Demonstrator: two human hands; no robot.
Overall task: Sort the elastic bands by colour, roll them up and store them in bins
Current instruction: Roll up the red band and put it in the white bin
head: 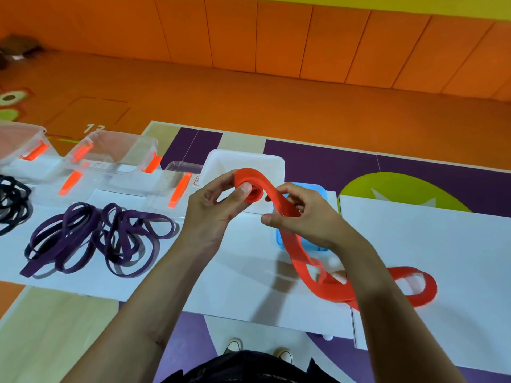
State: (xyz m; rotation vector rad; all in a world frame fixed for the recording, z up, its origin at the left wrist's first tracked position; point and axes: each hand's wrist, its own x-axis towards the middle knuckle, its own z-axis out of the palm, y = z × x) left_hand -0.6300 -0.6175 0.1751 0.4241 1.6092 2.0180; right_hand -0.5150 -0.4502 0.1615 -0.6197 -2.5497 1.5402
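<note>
White desk (249,286): purple bands (96,239) at nine o'clock, black bands (12,200) beyond (partly out of frame), clear bins (119,161) at ten, red band (331,290) trailing at four.

On my feed, a white surface (414,244) stands over a purple floor mat (318,158), with a green shape (401,186) showing past its far edge. Beyond lies an orange floor (249,100) marked with a white number 13 (94,128), then orange wall panels (276,31) under a yellow strip (387,4). A dark object (19,48) sits far left. I see two pale shoes (233,345) below the near edge.
</note>
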